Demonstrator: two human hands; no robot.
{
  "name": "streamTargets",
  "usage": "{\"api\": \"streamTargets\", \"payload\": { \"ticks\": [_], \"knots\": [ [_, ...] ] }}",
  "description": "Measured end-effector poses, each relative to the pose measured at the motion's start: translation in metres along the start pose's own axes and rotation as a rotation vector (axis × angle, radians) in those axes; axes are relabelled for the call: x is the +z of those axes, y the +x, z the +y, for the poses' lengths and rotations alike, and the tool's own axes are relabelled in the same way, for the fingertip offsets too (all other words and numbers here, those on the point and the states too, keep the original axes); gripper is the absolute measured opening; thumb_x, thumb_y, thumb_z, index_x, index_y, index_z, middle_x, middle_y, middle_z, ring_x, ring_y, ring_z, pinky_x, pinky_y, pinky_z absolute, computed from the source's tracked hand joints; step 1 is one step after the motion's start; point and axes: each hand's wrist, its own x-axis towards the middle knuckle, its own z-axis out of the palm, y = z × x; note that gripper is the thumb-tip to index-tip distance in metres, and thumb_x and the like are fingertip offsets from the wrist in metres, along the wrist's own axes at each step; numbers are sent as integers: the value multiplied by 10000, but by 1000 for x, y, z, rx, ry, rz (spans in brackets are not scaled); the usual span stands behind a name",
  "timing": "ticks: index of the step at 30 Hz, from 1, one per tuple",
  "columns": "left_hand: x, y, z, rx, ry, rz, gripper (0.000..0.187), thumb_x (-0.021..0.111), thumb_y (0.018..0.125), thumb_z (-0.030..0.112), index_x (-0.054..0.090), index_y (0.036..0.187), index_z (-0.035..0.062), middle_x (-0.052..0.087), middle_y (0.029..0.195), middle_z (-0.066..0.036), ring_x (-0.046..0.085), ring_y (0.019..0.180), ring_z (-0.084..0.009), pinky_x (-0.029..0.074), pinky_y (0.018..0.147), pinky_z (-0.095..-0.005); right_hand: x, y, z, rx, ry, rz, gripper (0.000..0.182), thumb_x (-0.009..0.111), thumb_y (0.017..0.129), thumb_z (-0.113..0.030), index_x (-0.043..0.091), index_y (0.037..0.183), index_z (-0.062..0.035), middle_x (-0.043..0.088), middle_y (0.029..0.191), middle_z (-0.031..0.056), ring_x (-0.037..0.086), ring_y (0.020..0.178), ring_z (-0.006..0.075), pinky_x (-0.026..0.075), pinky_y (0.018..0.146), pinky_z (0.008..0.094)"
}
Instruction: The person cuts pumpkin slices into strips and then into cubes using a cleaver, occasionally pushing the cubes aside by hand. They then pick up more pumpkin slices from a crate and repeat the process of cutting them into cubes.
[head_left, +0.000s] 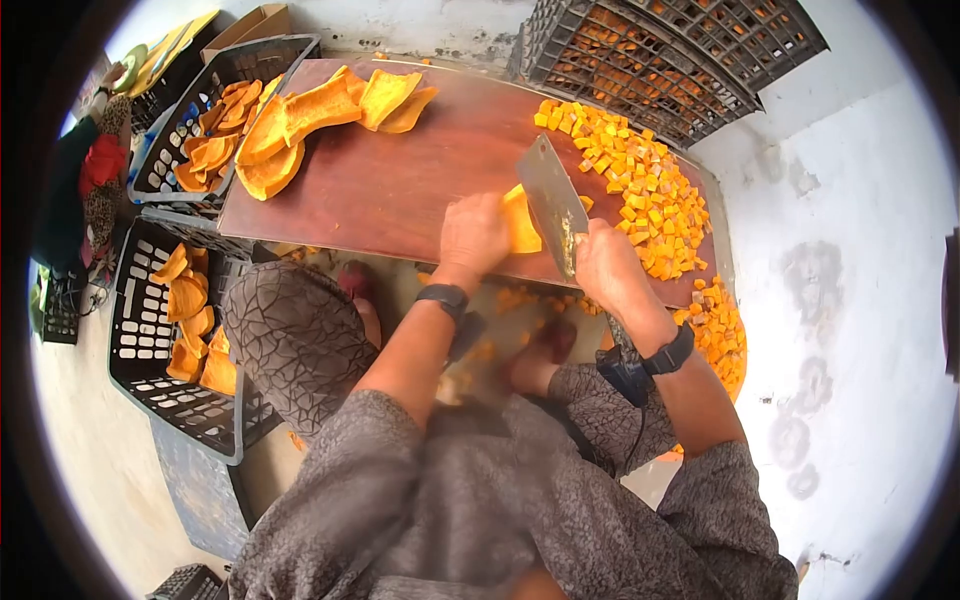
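My left hand [474,236] lies closed at the near edge of the red-brown table [400,190], against the left side of an orange pumpkin piece [521,220]. A cleaver [552,195] is in my right hand [612,268], its broad blade tilted just right of that piece. Beyond the blade, a large heap of pumpkin cubes [655,205] covers the table's right end. Larger curved pumpkin pieces [325,110] lie at the table's far left.
Black crates with pumpkin pieces stand at upper left [165,165] and lower left [125,330]. Stacked black crates [650,65] rise behind the table. More cubes [720,325] sit below its right end. Another person [75,190] is at far left.
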Motion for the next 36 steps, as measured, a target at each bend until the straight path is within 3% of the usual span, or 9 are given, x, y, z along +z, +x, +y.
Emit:
{"api": "streamTargets", "payload": {
  "ticks": [14, 17, 20, 22, 23, 25, 26, 28, 36],
  "knots": [
    [4, -1, -3, 41, 14, 39, 156, 585, 798, 173, 599, 901, 57, 651, 892, -170, 602, 878, -361, 455, 809, -473, 4, 1, -8, 42, -50, -53, 200, 505, 939, -116, 560, 942, 76, 619, 841, 328, 617, 837, 493, 488, 738, 517],
    [4, 0, -4, 55, 1, 38, 156, 589, 797, 170, 596, 899, 53, 648, 888, -173, 601, 872, -364, 455, 802, -472, 4, 10, -11, 60, -98, -124, 154, 524, 890, -117, 587, 949, 10, 663, 911, 266, 641, 900, 440, 510, 763, 507],
    [4, -1, -7, 76, 9, 26, 148, 595, 791, 157, 591, 894, 51, 642, 875, -172, 600, 862, -369, 456, 791, -471, 13, 20, -8, 15, -60, -87, 207, 503, 929, -113, 567, 930, 84, 627, 852, 332, 612, 869, 504, 486, 752, 519],
    [5, -1, -7, 120, -14, 38, 133, 600, 784, 144, 580, 876, 51, 634, 858, -171, 597, 850, -374, 455, 776, -474, 21, 29, -5, -58, -131, -16, 208, 485, 943, -118, 556, 931, 76, 638, 751, 284, 655, 705, 440, 513, 627, 488],
    [5, -1, -8, 120, -14, 37, 133, 600, 784, 144, 580, 876, 51, 634, 858, -171, 597, 850, -374, 455, 776, -474, 21, 34, -3, -58, -131, -17, 208, 485, 943, -118, 556, 931, 76, 638, 751, 284, 655, 705, 440, 513, 627, 488],
    [4, -2, -7, 131, -20, 47, 121, 603, 781, 140, 570, 858, 52, 627, 843, -167, 595, 841, -375, 451, 765, -480, 4, 40, -19, 184, -13, -256, 212, 445, 970, -121, 536, 935, 67, 601, 622, 198, 617, 481, 297, 492, 445, 418],
    [4, -2, -6, 131, -23, 46, 121, 603, 781, 140, 570, 858, 52, 627, 843, -167, 595, 841, -375, 451, 765, -480, -6, 37, -26, 186, -14, -255, 212, 445, 970, -121, 536, 935, 67, 601, 622, 198, 617, 481, 297, 492, 445, 418],
    [4, -2, -6, 146, -15, 54, 123, 609, 774, 132, 563, 857, 54, 623, 832, -162, 593, 832, -373, 448, 755, -483, -27, 30, -38, 321, 181, -362, 214, 408, 990, -124, 517, 949, 55, 534, 544, 115, 520, 364, 175, 436, 335, 345],
    [5, -4, -8, 220, -53, 78, 114, 610, 782, 109, 558, 873, 63, 617, 832, -153, 585, 842, -363, 430, 790, -466, -34, 33, -38, 345, 100, -428, 223, 397, 1002, -137, 504, 945, 50, 522, 532, 104, 512, 372, 192, 434, 341, 359]
  ]
}}
